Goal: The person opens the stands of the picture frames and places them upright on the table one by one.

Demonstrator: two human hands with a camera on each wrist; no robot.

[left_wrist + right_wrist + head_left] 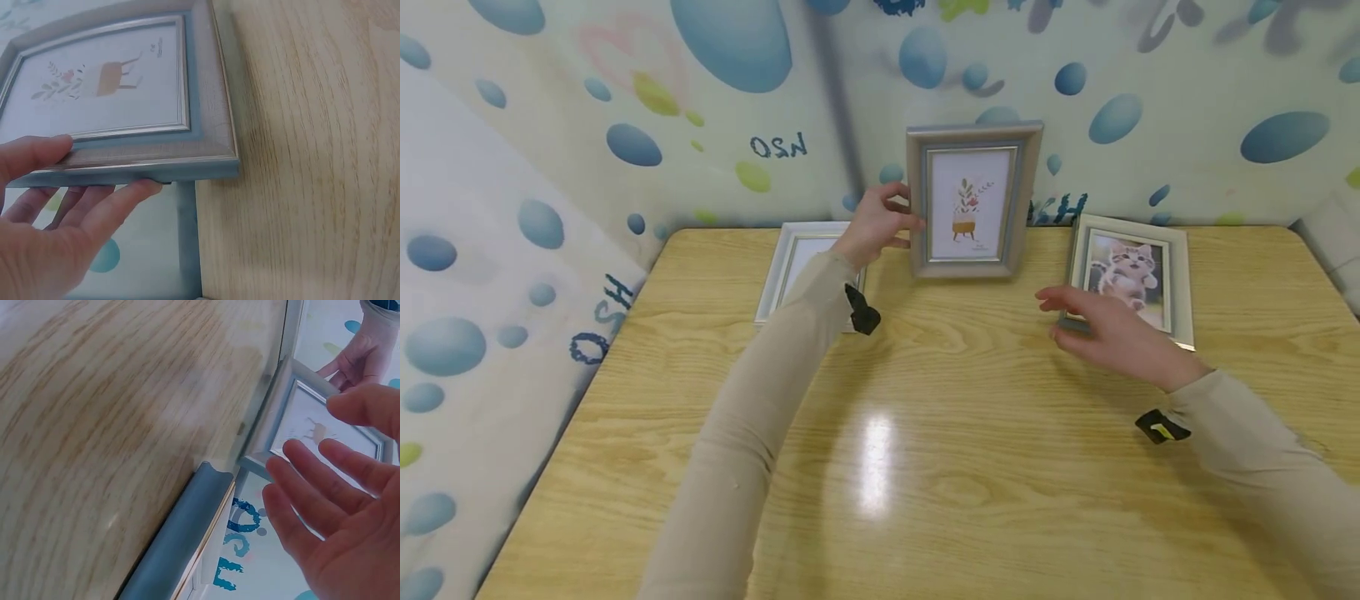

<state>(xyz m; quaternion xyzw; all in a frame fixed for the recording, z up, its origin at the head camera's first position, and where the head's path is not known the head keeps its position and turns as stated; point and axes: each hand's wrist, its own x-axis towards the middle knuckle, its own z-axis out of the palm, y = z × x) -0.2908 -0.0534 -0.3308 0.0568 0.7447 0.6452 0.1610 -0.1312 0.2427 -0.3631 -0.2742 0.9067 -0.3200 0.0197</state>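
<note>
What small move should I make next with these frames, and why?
Perhaps settle the plant-picture frame firmly on the table before loosening your left hand: that hand alone grips it, by one side, while your right hand holds nothing, near the kitten frame.

Taupe picture frame (973, 208) — roughly upright
</note>
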